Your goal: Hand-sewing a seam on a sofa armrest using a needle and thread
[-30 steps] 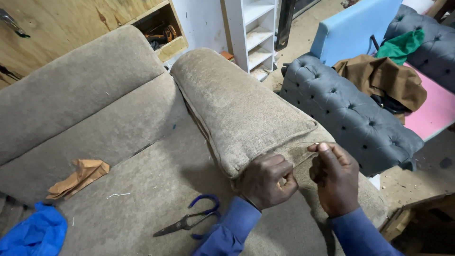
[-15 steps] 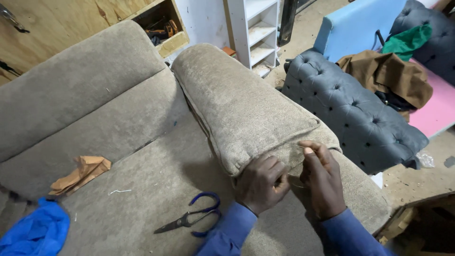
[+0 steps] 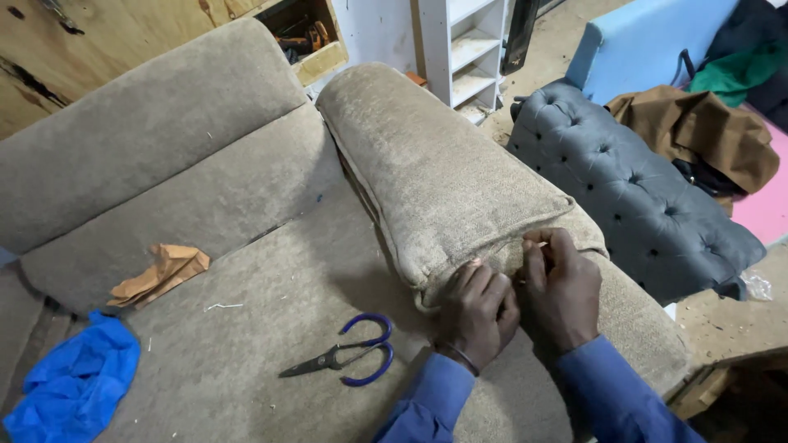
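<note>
My left hand [image 3: 478, 313] pressing the sofa arm cushion [image 3: 447, 176], fingers curled, my right hand [image 3: 562, 287] pinching its seam, blue scissors [image 3: 345, 358] lying at nine o'clock

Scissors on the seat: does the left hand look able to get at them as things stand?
Probably yes. The scissors lie in the open on the sofa seat, with nothing on or around them, close beside the left hand. That hand is busy on the armrest cushion edge and would need to let go.
</note>
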